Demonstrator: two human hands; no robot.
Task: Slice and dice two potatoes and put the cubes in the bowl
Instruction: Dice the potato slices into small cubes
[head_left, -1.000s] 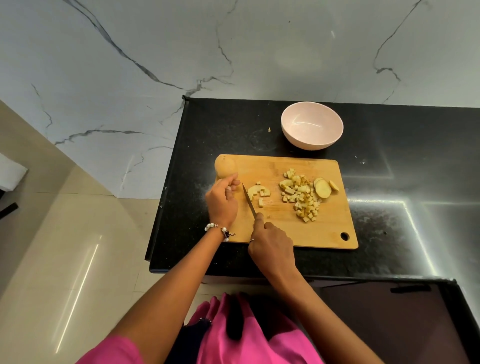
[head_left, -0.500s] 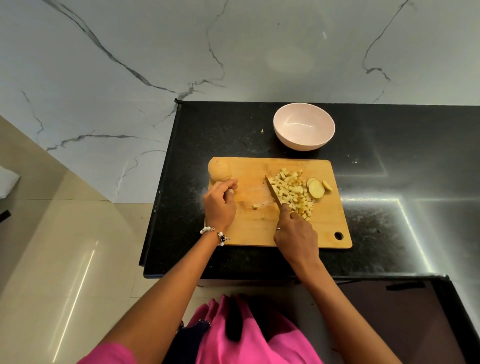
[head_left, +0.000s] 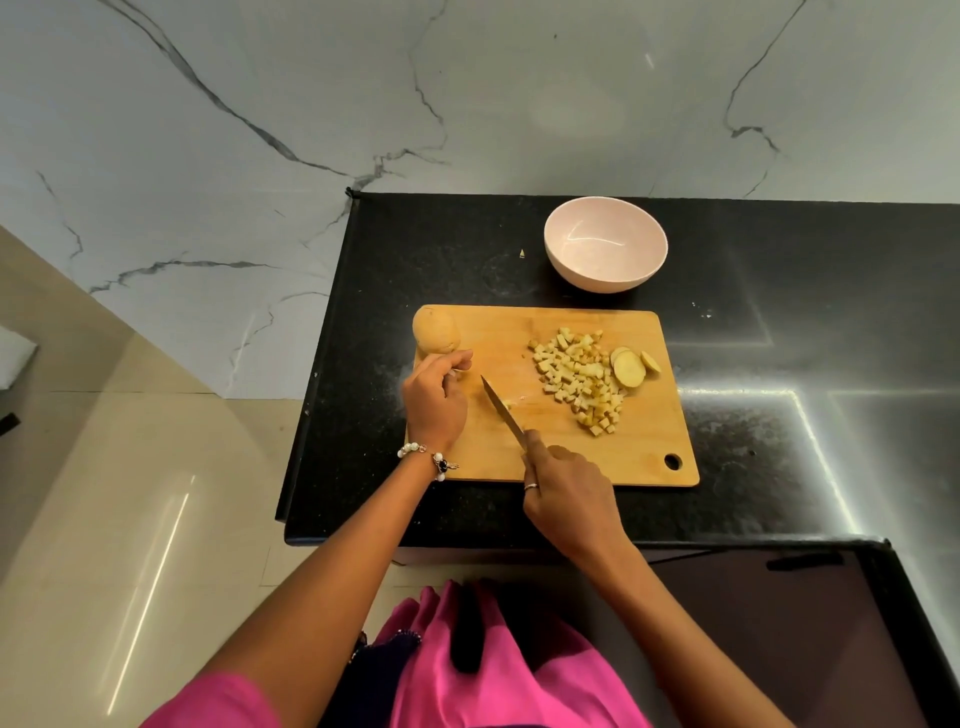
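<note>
Change: knife (head_left: 503, 411) has swung back left from the cube pile, where it stood half a second ago, to mid-board; the freshly cut bits have been swept into that pile; left hand barely moved.
Counter: black stone (head_left: 779, 441), carries board and bowl.
Board: wooden cutting board (head_left: 597, 457), near the counter's front edge.
Bowl: pink bowl (head_left: 605, 243), just behind the board, no cubes in it yet.
Whole potato: unpeeled potato (head_left: 435, 331) at the board's far-left corner, uncut, just beyond the left fingertips.
Cubes: pile of cubes (head_left: 574, 382) on the right half of the board, two round slices (head_left: 629, 368) touching its right edge.
Left grip: left hand (head_left: 435, 402) loosely curled on the board; cannot tell whether it pinches a small piece.
Right grip: right hand (head_left: 566, 499) clamped round the knife handle, blade tip pointing toward the left hand.
Stage (judged): first potato mostly diced; second untouched.
Risk: blade tip close to left fingers, so a hurried stroke could nick them; the round potato may roll off the board's corner if nudged.
</note>
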